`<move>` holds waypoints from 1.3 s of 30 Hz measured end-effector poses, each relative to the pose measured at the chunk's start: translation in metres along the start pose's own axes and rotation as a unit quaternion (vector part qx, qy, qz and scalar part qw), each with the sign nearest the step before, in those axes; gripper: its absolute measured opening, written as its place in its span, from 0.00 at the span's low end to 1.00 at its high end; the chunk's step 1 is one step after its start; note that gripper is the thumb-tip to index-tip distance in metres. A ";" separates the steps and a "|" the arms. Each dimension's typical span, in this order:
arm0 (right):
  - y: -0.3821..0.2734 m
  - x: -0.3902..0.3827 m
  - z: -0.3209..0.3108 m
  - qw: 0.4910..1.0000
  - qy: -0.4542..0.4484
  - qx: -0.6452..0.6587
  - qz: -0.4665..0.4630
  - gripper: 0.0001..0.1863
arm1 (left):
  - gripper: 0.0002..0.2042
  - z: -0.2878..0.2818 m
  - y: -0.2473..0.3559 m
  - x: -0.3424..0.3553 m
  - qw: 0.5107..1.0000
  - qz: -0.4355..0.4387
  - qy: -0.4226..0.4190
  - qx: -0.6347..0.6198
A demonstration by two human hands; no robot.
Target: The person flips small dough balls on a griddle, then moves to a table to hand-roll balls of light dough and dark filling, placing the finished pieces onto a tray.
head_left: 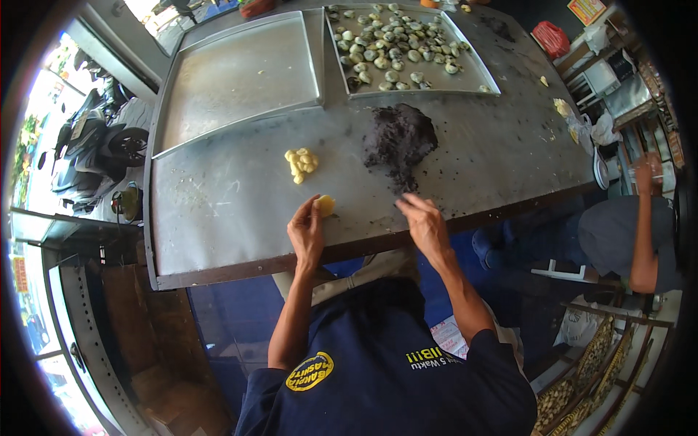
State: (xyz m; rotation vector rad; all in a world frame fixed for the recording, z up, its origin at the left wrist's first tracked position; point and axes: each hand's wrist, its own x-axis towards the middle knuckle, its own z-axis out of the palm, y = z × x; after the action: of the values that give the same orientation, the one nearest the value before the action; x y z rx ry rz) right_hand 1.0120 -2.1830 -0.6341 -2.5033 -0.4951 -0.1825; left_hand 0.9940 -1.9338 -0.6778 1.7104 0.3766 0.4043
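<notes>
My left hand (306, 227), near the table's front edge, is closed on a flattened piece of yellow dough (327, 206), held by its side. Just beyond it, a small cluster of yellow dough balls (301, 164) rests on the metal tabletop. My right hand (427, 225) is at the near end of a large, crumbly mound of dark purple-black paste (401, 138). Its fingers are stretched out and slightly apart, with dark tips, and I see nothing held in them. Loose crumbs of paste lie around the mound.
A bare metal tray (240, 80) lies at the far left. Beside it, another tray (472, 69) carries many round, dark-filled dough balls (392, 51). A red plastic bag (550, 40) is at the far right. Another person (629, 232) sits to the right; parked motorcycles (94, 149) stand outside at left.
</notes>
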 end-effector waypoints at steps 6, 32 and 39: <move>-0.036 0.019 0.036 0.997 0.001 0.078 -0.026 0.18 | 0.16 0.013 0.003 0.001 0.977 -0.120 -0.085 -0.155; -0.059 0.032 0.051 0.968 0.033 0.247 -0.013 0.09 | 0.10 0.034 0.003 0.009 0.957 0.133 -0.195 0.168; -0.060 0.031 0.073 0.984 0.057 0.159 -0.065 0.12 | 0.13 0.029 0.005 0.013 0.954 0.099 -0.245 0.142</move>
State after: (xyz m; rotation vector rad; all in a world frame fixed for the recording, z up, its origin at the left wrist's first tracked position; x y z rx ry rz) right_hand 1.0186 -2.0864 -0.6563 -2.1392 -0.5898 -0.2732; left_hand 1.0192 -1.9535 -0.6770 2.0662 -0.1075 0.0563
